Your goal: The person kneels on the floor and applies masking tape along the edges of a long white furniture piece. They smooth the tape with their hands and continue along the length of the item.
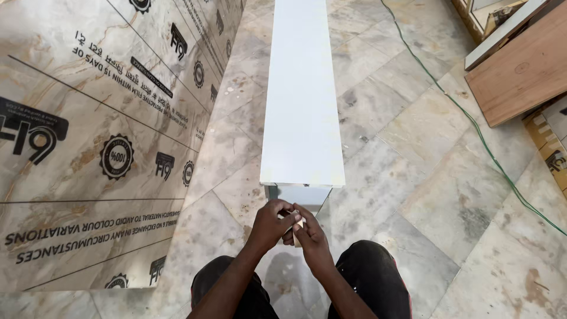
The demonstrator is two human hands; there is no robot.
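A: What's w/ the hands?

B: Both are together just below the near end of the long white board [302,94]. Left hand [270,224] has its fingers curled in, and the right hand [310,236] meets it fingertip to fingertip. They're pinching a small tan piece [298,226] between them. It's mostly hidden, can't tell what it is

A: And the board?

B: Lies flat on the marble floor [413,177], running straight away from the person. Near end sits right above the hands, and a shiny strip [298,194] shows under that edge, prob. film or a mirror-like face, can't tell which

A: Person's position?

B: Crouched or seated, knees in dark trousers [372,274] on either side of the forearms, low in the view

A: Anything else around?

B: Big marble-pattern sheet [88,147] w/ printed protective film on the left, leaning or lying at an angle, its edge near the board but apart from it. Green cable [472,121] snakes over the floor on the right. Brown plywood panel [522,71] top right, w/ a white-edged piece [502,32] beside it
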